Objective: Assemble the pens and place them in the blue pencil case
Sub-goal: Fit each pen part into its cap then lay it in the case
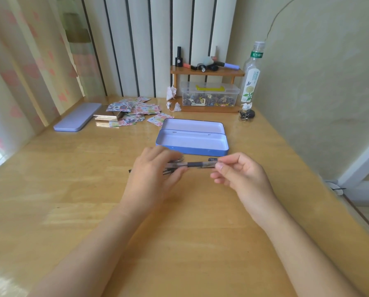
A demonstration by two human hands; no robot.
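The blue pencil case lies open on the wooden desk, lid folded back, with nothing inside. Just in front of it I hold a clear pen with a dark grip level above the desk. My left hand grips its left end, where further thin pen parts stick out under the fingers. My right hand pinches the clear cap end between thumb and forefinger. A small dark pen piece lies by the case's front wall.
A closed lilac tin lies at the far left. Scattered patterned cards sit behind the case. A small wooden shelf with bottles, a clear storage box and a tall bottle stand at the back right.
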